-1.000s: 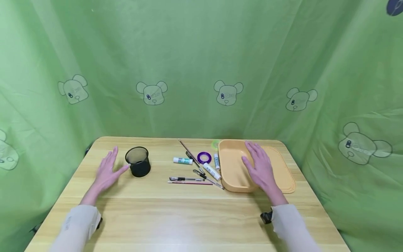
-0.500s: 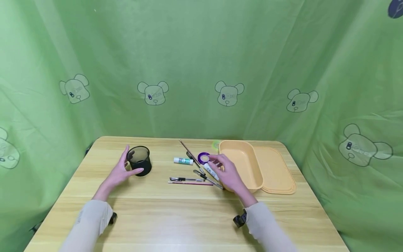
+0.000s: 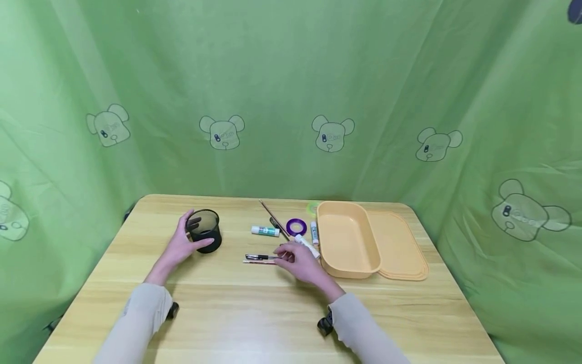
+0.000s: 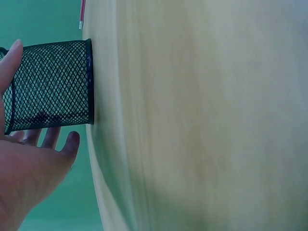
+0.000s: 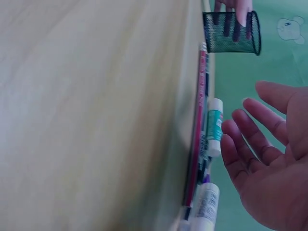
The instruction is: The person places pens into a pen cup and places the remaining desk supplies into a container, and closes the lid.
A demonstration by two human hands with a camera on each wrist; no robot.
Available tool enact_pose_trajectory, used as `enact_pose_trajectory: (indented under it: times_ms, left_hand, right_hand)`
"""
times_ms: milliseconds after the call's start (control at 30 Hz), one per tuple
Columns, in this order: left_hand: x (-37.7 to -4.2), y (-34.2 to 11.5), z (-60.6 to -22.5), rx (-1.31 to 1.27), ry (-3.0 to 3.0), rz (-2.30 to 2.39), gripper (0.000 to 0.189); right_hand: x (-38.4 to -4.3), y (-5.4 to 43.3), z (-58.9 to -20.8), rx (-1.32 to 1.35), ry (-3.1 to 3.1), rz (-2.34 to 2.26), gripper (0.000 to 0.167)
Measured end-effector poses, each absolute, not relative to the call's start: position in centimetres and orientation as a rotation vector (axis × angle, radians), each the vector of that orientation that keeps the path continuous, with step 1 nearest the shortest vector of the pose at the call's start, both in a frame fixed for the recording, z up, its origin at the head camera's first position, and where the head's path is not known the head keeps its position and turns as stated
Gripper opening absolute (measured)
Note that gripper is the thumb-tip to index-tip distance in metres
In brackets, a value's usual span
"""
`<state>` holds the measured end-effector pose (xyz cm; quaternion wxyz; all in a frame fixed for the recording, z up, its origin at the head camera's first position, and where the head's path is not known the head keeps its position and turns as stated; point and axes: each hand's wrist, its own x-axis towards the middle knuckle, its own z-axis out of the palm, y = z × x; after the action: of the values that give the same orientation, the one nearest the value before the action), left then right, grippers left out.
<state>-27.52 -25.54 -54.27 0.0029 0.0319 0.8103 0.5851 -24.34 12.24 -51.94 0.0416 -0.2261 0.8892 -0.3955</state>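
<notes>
A black mesh pen holder (image 3: 205,237) stands upright on the left of the table. My left hand (image 3: 181,244) grips it from the left, thumb on the near side and fingers behind, visible through the mesh in the right wrist view. My right hand (image 3: 300,260) hovers low over the pens with loosely bent fingers and nothing between them. Beneath its fingertips lie a black-capped pen (image 3: 257,257) and a red pencil (image 5: 198,125), both partly hidden in the head view. A white glue stick (image 3: 306,245) lies just behind this hand.
A green-and-white glue stick (image 3: 265,231), a brown pencil (image 3: 272,212), purple tape (image 3: 296,227) and a small blue-and-white stick (image 3: 314,233) lie behind. An orange box (image 3: 347,274) and its flat lid (image 3: 400,247) are at right. A green curtain (image 3: 282,167) backs the table.
My left hand has moved right to the pen holder and taken hold of it. My right hand has swept left from over the orange box to above the pens.
</notes>
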Motion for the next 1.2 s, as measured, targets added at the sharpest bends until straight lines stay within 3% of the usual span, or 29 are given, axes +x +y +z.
enact_pose_trajectory:
  times_ms: [300,1200]
  left_hand:
    - [-27.8,-24.8,-54.3,0.056,2.519,1.824,0.101]
    - [-27.8,-25.0,-53.6,0.071,2.470,1.707,0.102]
  right_hand:
    - [-24.8,11.4,-53.6,-0.732,2.743,-1.113,0.021]
    - [-25.6,10.0,-54.4,-0.779,2.856,-0.930,0.013]
